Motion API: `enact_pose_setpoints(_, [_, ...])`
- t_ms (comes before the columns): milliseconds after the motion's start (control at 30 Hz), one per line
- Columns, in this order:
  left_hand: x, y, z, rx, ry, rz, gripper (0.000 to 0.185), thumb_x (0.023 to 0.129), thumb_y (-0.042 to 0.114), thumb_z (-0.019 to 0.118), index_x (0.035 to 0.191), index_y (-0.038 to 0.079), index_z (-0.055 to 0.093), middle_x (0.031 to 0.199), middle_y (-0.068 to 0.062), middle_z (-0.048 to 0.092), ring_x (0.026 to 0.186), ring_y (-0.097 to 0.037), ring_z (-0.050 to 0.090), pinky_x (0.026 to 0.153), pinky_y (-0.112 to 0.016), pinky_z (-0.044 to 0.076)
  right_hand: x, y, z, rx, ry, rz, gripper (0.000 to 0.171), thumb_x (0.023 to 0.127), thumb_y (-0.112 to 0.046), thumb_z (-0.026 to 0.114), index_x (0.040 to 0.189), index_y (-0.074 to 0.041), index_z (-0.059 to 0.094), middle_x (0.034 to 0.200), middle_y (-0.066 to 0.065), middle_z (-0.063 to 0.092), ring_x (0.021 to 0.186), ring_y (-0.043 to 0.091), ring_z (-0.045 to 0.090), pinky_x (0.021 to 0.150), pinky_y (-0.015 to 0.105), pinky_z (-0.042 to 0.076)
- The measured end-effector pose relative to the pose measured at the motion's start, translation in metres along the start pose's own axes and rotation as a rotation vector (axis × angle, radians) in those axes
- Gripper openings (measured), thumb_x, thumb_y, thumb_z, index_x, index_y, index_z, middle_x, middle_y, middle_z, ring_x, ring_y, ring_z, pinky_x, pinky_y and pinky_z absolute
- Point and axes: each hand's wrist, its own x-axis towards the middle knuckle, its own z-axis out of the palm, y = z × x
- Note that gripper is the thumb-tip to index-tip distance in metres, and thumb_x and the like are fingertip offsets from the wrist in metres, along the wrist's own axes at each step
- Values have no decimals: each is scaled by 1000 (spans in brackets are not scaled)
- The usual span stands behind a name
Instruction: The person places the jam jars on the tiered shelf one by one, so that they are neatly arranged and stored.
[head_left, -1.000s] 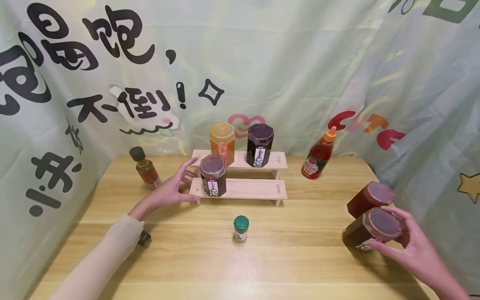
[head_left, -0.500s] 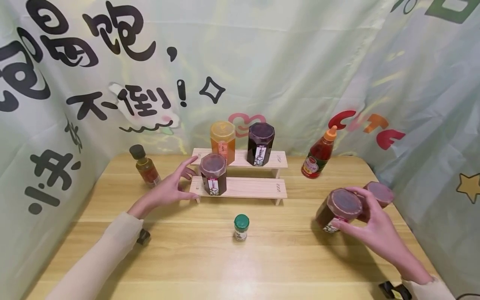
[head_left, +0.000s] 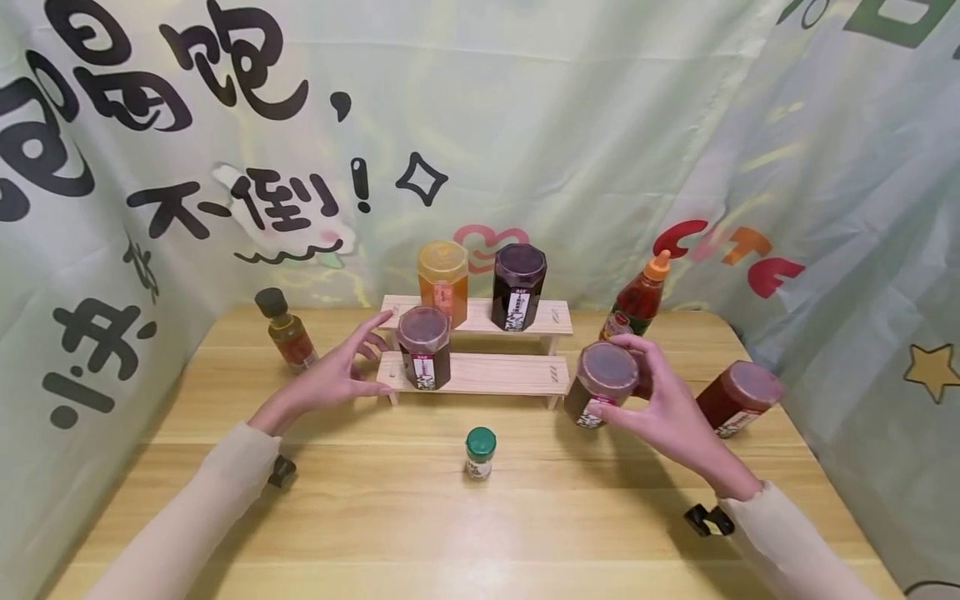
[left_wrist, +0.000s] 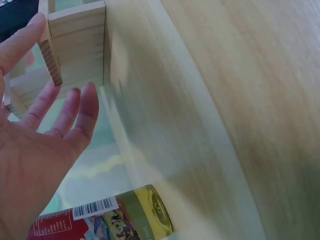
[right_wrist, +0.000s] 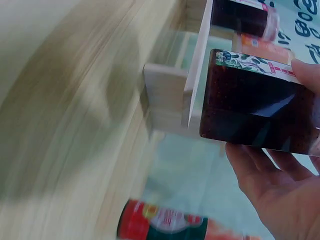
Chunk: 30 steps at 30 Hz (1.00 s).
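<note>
The right hand (head_left: 660, 400) holds a dark jam jar (head_left: 600, 385), its fingers curled over the lid's far edge and its thumb along the near side; the wrist view shows the jar's glass body (right_wrist: 255, 107) resting against the fingers (right_wrist: 270, 165), with the end of the wooden step shelf (right_wrist: 170, 100) just beyond them. Seen from the head, the jar is tilted and lifted, just off the right end of the shelf's lower step (head_left: 480, 375). Past the fingertips stands a red sauce bottle (head_left: 636, 298); behind the back of the hand, a second red-lidded jar (head_left: 738, 398) lies tilted on the table (head_left: 480, 517). The left hand (head_left: 330, 379) is spread wide and grips nothing, its fingertips (left_wrist: 90, 95) close to the shelf's left end (left_wrist: 75, 45). Just beyond those fingers a dark jar (head_left: 423, 346) stands on the lower step; outside the hand stands a small brown bottle (head_left: 285, 332). A green-capped spice jar (head_left: 480, 452) stands between the two hands.
</note>
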Motion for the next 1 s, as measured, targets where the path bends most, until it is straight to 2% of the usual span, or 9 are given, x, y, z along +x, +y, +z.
enact_pose_setpoints(133, [-2,-1,-2,4,-2,5,121,85,5,95,176,26,18,136,-19,56,108,-36,60,87,-49,59,16,-2,18,37,-18,-5,93,82,-8,99,156,-12,42,130,10,68,108,21,69,87,21,57])
enact_pose_setpoints(367, [-1,-1,-3,0,1,-3,123,84,6,96,176,26,18,137,-20,56,108,-36,61,89,-52,60,38,-5,47,110,-40,42,96,80,-11,100,153,-13,37,130,12,71,106,26,72,89,30,60])
enact_pose_setpoints(500, [0,-2,-2,11,-2,-2,121,85,7,95,176,27,17,137,-20,56,103,-34,64,85,-45,61,48,-8,61,159,-67,59,95,81,-12,100,150,-13,35,134,13,71,110,28,72,94,37,60])
enact_pose_setpoints(700, [1,1,-1,14,-4,-4,121,85,5,94,176,26,17,136,-19,56,96,-33,66,80,-41,61,59,-15,76,210,-103,26,94,81,-7,99,149,-12,35,134,14,70,113,29,72,95,38,60])
enact_pose_setpoints(1000, [0,2,0,5,-5,-9,121,85,1,94,176,25,18,136,-20,56,92,-32,66,74,-37,61,73,-23,92,228,-111,0,94,82,-8,99,151,-13,35,138,14,68,117,30,71,100,49,58])
